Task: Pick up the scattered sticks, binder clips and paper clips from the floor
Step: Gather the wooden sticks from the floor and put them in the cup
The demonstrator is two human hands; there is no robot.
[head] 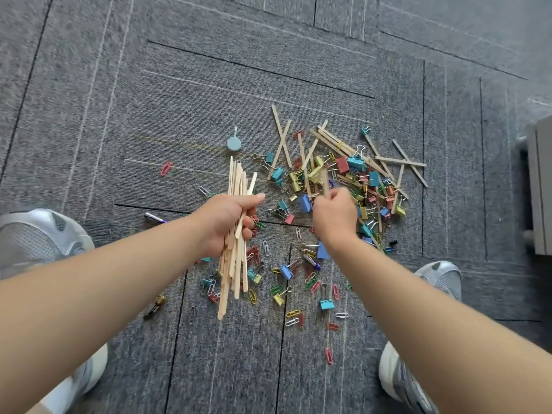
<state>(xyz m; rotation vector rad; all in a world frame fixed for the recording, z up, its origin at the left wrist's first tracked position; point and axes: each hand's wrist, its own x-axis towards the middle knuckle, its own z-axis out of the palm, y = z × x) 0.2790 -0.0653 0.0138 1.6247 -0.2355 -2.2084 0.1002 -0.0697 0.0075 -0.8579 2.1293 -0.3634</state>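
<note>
Sticks (237, 180) sit bundled in the gripping left hand (222, 224), while the right hand (334, 216) just beside it pinches one blurred stick (325, 182) above binder clips (357, 162) strewn on the floor (209, 85).

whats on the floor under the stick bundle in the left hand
Visible beside its lower end: paper clips and binder clips on the carpet. Anything directly beneath the bundle or left hand is covered.

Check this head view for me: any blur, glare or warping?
Head view, light: even and soft, no glare, faint shadows. Head view, blur: the right hand and the stick it pinches are motion-blurred; the left hand and its bundle of sticks are sharp. Head view, distortion: wide-angle warp bends the carpet lines near the edges, where detail smears.
</note>
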